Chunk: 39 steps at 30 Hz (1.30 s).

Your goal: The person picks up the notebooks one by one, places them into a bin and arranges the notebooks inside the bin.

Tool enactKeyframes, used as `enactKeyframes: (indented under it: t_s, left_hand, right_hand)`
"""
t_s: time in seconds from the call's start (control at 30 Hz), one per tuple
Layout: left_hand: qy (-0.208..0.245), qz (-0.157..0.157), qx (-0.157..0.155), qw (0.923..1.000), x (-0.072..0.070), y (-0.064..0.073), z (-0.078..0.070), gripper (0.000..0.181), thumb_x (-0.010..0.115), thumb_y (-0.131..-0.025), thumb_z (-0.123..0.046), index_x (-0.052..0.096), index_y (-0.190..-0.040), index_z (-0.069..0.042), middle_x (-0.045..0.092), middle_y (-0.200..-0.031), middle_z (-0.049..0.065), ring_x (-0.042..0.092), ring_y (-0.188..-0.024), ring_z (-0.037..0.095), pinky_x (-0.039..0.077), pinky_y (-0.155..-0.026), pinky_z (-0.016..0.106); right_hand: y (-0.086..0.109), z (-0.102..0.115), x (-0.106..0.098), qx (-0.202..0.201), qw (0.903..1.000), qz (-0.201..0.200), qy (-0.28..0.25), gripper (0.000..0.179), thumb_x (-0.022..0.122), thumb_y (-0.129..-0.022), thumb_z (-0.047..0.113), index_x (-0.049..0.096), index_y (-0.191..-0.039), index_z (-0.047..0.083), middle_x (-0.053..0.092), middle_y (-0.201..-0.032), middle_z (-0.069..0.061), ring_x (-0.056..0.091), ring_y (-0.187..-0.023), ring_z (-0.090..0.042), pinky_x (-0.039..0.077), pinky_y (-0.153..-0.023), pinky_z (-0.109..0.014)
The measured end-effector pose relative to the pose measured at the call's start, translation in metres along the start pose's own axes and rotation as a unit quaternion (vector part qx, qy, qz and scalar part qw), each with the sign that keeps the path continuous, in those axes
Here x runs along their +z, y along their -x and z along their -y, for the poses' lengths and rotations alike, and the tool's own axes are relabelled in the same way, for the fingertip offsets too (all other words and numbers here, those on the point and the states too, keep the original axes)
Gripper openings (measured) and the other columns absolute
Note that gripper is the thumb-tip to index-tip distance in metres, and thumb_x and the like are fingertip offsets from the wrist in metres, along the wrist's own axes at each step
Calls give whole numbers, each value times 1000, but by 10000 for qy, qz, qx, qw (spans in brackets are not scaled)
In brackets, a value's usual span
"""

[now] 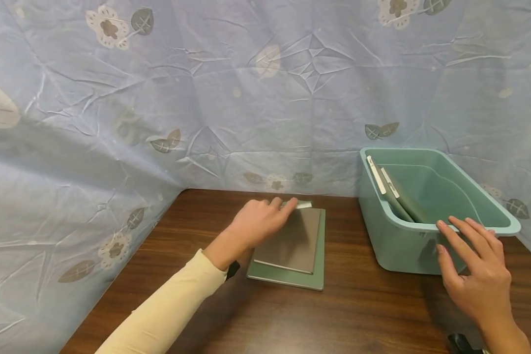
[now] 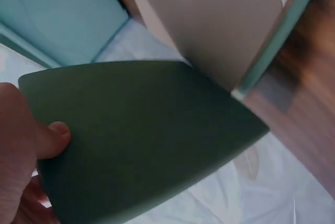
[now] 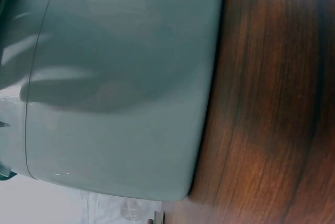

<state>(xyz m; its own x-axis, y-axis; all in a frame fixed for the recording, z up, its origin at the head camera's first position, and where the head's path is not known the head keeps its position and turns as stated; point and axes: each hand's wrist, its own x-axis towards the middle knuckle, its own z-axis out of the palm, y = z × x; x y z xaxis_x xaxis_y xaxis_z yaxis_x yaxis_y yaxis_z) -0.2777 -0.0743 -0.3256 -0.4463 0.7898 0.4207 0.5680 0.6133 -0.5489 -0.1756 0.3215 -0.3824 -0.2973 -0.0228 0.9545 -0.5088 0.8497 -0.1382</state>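
My left hand reaches over the stack and pinches a dark green notebook by one edge, the thumb flat on its cover. In the head view most of that notebook is hidden behind the hand; only a strip with a pale edge shows. Below it lies a grey-brown notebook on top of a larger green notebook. On the right, my right hand is at the near rim of a teal plastic bin, fingers loosely extended over the rim and thumb in front of the wall.
Two green notebooks with white edges lean inside the bin against its left wall. The brown wooden table carries the bin and the stack. Floral pale-blue cloth hangs behind the table and along its left side.
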Motion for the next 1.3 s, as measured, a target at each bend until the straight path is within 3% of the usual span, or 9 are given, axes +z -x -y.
enactKeyframes:
  t_s: [0.13,0.4,0.57,0.7,0.93,1.3]
  left_hand:
    - [-134,-368,24,9992,-2,0,11,34,57,-91,1,51,-122,-12,59,-79,5,53,-52,17,41,-39,29]
    - [-1,-488,-87,9988,-10,-8,27,47,61,-83,2,49,-127,-12,68,-95,8,57,-53,18,44,-38,30]
    - [63,-782,-147,9968,-17,-17,34,39,54,-94,0,49,-130,-14,70,-101,8,60,-56,20,44,-39,30]
    - [49,-1076,-156,9941,-19,-23,38,35,50,-95,2,51,-126,-14,70,-97,6,58,-53,20,42,-38,29]
    - [132,-1194,-172,9926,-22,-30,42,44,51,-90,5,51,-129,-15,70,-105,6,62,-57,21,41,-38,29]
    - [239,-1481,-295,9882,-28,-42,53,51,55,-86,6,51,-132,-15,70,-112,8,71,-70,26,41,-38,30]
  right_hand:
    - [1,-1,-2,72,9998,150,70,43,55,-97,39,71,-122,7,66,-129,-17,51,-133,-35,31,-119,-46]
    - [-2,1,2,-203,9997,-117,-70,41,58,-96,36,73,-117,4,68,-122,-20,56,-126,-38,36,-115,-44]
    - [-2,1,0,-101,9999,31,56,42,56,-97,37,72,-120,5,67,-125,-19,54,-129,-36,33,-117,-45]
    - [-2,1,-1,-98,9999,44,56,42,56,-97,37,72,-120,5,67,-125,-19,55,-128,-37,34,-117,-45]
    - [0,0,-3,34,9996,218,169,43,54,-98,39,70,-123,8,65,-130,-17,51,-133,-34,30,-119,-45]
    - [0,3,-1,81,9999,56,24,42,56,-97,38,72,-120,8,67,-127,-16,52,-132,-32,32,-118,-44]
